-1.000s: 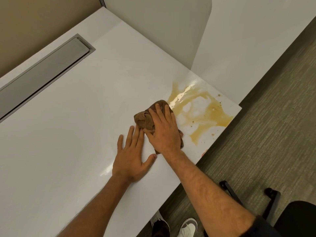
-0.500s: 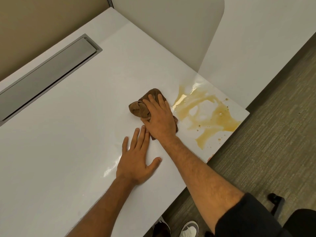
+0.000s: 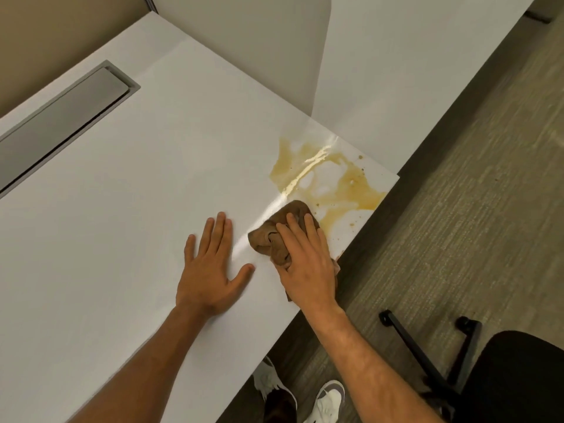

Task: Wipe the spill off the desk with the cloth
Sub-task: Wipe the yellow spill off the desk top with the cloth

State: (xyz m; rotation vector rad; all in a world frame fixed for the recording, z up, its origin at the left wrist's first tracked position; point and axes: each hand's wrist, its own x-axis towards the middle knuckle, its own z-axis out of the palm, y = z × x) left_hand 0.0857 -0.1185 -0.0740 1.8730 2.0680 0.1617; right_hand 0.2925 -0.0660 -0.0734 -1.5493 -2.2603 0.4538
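Note:
A yellow-brown spill (image 3: 345,181) spreads over the right corner of the white desk (image 3: 122,239), reaching its front edge. A crumpled brown cloth (image 3: 276,236) lies on the desk at the near-left margin of the spill, close to the desk's edge. My right hand (image 3: 308,264) lies on top of the cloth and presses it down, fingers stretched over it toward the spill. My left hand (image 3: 210,270) rests flat on the bare desk just left of the cloth, fingers spread, holding nothing.
A grey cable-tray flap (image 3: 61,117) is set into the desk at the far left. A grey divider panel (image 3: 244,41) stands behind the spill. Off the desk edge are carpet, my shoes (image 3: 326,401) and a black chair base (image 3: 427,361).
My right hand has slid the cloth from the far-left side of the spill back toward me and the desk's front edge. My left hand stays flat on the desk.

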